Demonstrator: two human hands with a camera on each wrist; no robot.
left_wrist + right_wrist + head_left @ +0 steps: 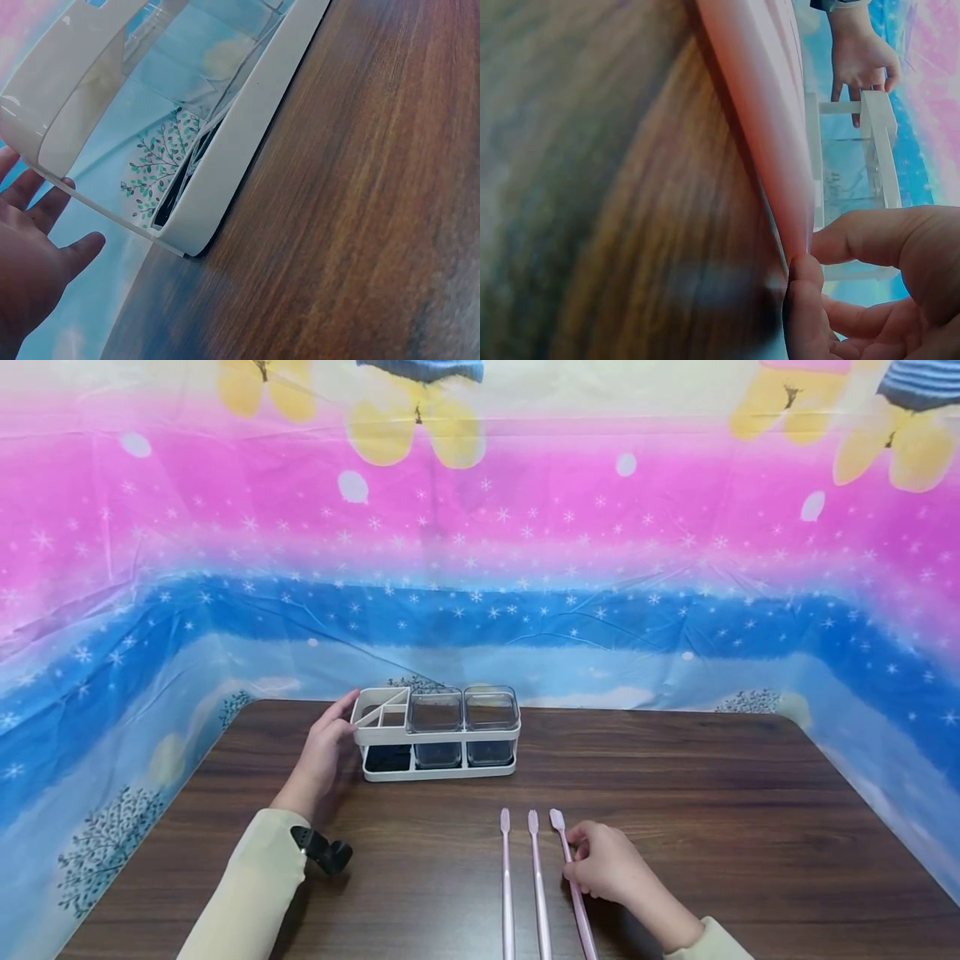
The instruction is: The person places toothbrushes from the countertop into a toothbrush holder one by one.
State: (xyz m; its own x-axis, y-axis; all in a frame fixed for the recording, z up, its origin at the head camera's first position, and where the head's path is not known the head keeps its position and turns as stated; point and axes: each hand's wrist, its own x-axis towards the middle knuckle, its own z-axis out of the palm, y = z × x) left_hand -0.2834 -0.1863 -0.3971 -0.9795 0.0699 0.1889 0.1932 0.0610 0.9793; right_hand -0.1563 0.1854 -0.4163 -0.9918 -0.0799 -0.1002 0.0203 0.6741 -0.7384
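A white toothbrush holder (437, 772) stands toward the back of the table, with two clear cups (491, 714) set in its right part and a divided section at its left. My left hand (324, 752) touches the holder's left end, its fingers nearly straight along the side in the left wrist view. Three pink toothbrushes lie side by side with their heads toward the back. My right hand (609, 862) pinches the rightmost toothbrush (582, 917) below its head, between thumb and fingers. To its left lie the middle toothbrush (539, 893) and the left toothbrush (507, 893).
The dark wooden table (712, 785) carries all of this. A patterned cloth (570, 610) in pink and blue hangs behind the table and along both sides. On my left wrist sits a black strap with a camera (322, 850).
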